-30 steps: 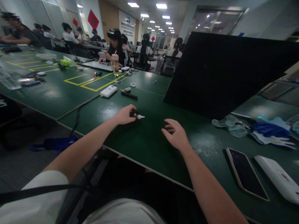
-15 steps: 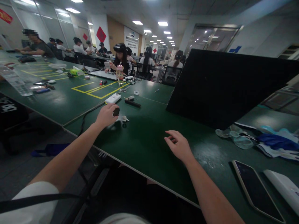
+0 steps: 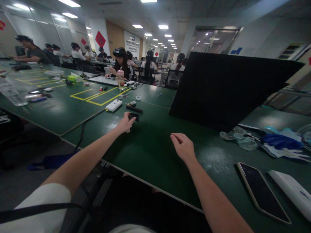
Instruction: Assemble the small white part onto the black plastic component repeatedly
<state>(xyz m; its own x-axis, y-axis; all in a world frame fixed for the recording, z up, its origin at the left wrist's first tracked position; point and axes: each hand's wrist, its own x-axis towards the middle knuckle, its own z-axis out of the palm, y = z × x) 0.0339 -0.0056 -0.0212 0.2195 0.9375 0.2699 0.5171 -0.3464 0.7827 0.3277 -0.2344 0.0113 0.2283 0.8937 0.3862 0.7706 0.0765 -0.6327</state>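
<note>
- Far left of the black board [image 3: 230,90], on the green table [image 3: 150,145]: a clear plastic bottle [image 3: 11,94] lying down, with pens and small items just beside it.
- Nearer the board, though well left of it: yellow tape rectangles [image 3: 97,95] marked on the tabletop, a pink-capped bottle [image 3: 120,77] standing behind them.
- Left of the board's lower corner: a white power bank [image 3: 113,105] with a black cable [image 3: 85,124] running off the table edge; just right of it, a black bar-shaped item [image 3: 134,109] lying flat.
- In front of those, well left of the board: left hand [image 3: 125,122], fingers curled round a small black device [image 3: 134,116], thumb and forefinger pinching it. Exact kind of device too small to tell; long axis seemingly pointing rightward, toward the board's base, though hard to read.
- Device at the left fingertips, so already in the left hand; lying up and to the left of the right hand, well apart from it.
- Below the board's left edge: right hand [image 3: 183,147], holding nothing, fingers loosely bent, hovering over or resting on bare tabletop; contact not clear.
- Under the board's right half: clear round plastic pieces [image 3: 239,134], then blue gloves [image 3: 279,142] in a heap.
- Nearest the table's front edge, below the board's right end: a dark smartphone [image 3: 261,191] face up, a long white device [image 3: 291,192] just beside it.
- Behind the board and to its left: other seated people at further tables.
</note>
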